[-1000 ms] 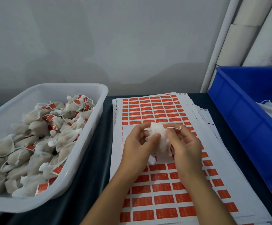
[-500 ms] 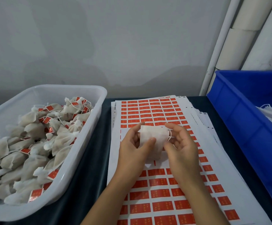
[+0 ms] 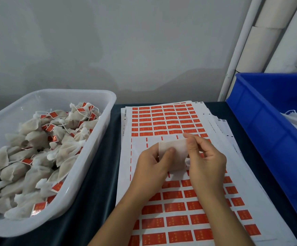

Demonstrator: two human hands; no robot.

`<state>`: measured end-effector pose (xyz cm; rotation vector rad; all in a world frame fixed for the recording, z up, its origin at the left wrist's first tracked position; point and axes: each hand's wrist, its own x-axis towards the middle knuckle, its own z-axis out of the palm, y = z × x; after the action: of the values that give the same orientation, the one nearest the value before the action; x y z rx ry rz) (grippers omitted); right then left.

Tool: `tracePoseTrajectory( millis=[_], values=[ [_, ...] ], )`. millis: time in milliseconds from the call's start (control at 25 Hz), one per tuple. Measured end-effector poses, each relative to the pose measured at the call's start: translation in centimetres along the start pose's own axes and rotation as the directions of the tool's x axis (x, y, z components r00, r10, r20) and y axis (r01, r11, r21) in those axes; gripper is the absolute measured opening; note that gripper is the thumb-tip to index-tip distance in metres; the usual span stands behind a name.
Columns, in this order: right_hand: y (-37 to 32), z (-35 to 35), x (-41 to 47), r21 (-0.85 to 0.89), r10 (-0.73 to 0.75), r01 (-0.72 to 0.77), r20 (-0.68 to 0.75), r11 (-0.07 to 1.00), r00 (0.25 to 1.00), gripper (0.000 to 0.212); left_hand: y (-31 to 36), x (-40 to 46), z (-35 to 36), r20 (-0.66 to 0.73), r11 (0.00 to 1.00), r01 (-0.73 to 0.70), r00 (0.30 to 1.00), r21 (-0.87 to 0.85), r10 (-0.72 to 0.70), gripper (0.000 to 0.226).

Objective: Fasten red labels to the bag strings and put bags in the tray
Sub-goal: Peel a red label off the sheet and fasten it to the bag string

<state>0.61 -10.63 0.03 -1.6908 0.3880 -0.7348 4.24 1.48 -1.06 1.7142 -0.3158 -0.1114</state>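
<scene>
bag (image 3: pixel 172 155): white, flat, held up over the label sheet (image 3: pixel 172 208)
left hand (image 3: pixel 150 167): thumb pinched its front
right hand (image 3: pixel 206 157): fingers gripped its right edge
tray (image 3: pixel 94 157): on the left, piled with tagged bags
blue bin (image 3: pixel 268 132): far right

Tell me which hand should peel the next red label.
Probably right: the left hand pinches the bag with its thumb on the front, while the right hand holds only its edge, nearer the red labels.
</scene>
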Motion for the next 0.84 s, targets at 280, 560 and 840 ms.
tracePoseTrajectory(
  millis=[280, 560, 840],
  values=[
    [-0.1, 0.1, 0.0, -0.065, -0.038, 0.037, -0.021, 0.997, 0.999, 0.014, 0.6, -0.4, -0.5, 0.140, 0.997, 0.029, 0.990, -0.065, -0.019, 0.018],
    [-0.1, -0.5, 0.4, -0.049, -0.063, 0.057, -0.128, 0.997, 0.990, 0.026, 1.2, -0.4, -0.4, 0.252, 0.999, -0.011, 0.968, 0.048, -0.002, 0.027],
    [-0.6, -1.7, 1.1, 0.014, 0.032, -0.029, -0.260, 0.999, 0.965, 0.020, 1.0, -0.8, -0.3, 0.331, 0.990, -0.004, 0.943, 0.142, -0.043, 0.041]
  ],
)
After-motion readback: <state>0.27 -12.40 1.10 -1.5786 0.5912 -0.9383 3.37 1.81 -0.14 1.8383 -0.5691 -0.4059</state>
